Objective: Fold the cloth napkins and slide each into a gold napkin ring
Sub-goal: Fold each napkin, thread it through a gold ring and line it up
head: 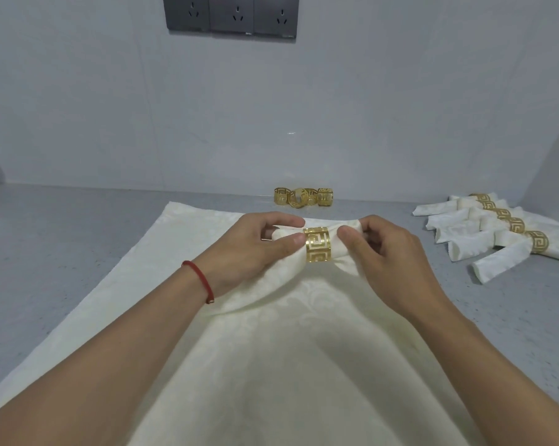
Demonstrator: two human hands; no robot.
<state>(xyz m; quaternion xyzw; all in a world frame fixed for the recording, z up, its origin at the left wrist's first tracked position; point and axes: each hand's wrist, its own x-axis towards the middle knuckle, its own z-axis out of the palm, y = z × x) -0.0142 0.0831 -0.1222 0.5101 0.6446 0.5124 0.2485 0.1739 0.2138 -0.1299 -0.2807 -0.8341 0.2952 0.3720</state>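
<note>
Both my hands pinch the rolled napkin (286,252), left hand (258,243) and right hand (381,249) either side of its gold ring (317,244). Five ringed napkins (497,233) lie to my right; spare rings (303,197) wait beyond my fingers.

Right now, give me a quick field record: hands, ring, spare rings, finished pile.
left hand: grips rolled napkin left of ring
right hand: grips napkin right of ring
gold ring: around the napkin, between the hands
spare rings: cluster by the wall
finished napkins: ringed, piled at right
flat cloth: spread under the hands
</note>
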